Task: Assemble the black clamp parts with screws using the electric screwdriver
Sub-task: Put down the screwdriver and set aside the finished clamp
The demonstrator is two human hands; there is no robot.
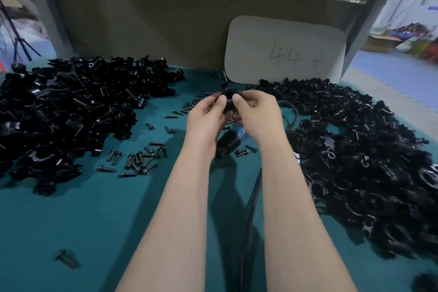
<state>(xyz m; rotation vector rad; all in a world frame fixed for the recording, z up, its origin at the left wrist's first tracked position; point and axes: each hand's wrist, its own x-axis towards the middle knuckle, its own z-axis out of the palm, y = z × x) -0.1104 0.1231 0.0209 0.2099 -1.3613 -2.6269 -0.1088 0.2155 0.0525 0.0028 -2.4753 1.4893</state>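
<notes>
On the near left of the teal table [94, 220], noted one lone screw [66, 259]. Further in, recorded both bare forearms reaching forward side by side, a black cable [248, 220] between them. Found left hand [206, 116] and right hand [254, 111] raised, fingers curled, thumbs and fingertips jointly pinching one black clamp part [228, 99] above the electric screwdriver [228, 142] lying on the table. Logged loose screws [137, 159] left of the hands, a left pile [71, 111] and a right pile [355, 149] of clamp parts flanking, a card [284, 50] marked 44 behind.
</notes>
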